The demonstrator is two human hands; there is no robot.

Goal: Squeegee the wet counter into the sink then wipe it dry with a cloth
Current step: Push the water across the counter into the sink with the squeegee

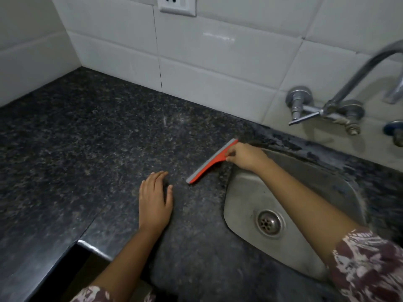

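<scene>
A red squeegee (209, 163) with a grey rubber blade rests edge-down on the dark speckled granite counter (98, 138), just left of the steel sink (246, 192). My right hand (245, 156) reaches over the sink's back left corner and is shut on the squeegee's handle. My left hand (154, 199) lies flat on the counter, palm down and fingers apart, a little to the left of the blade's near end. No cloth is in view.
White tiled walls meet in a corner at the back left. A wall-mounted chrome tap (340, 101) with a curved spout hangs over the sink at the right. A socket plate (176, 5) sits high on the wall. The counter's front edge (87, 245) steps inward at the lower left.
</scene>
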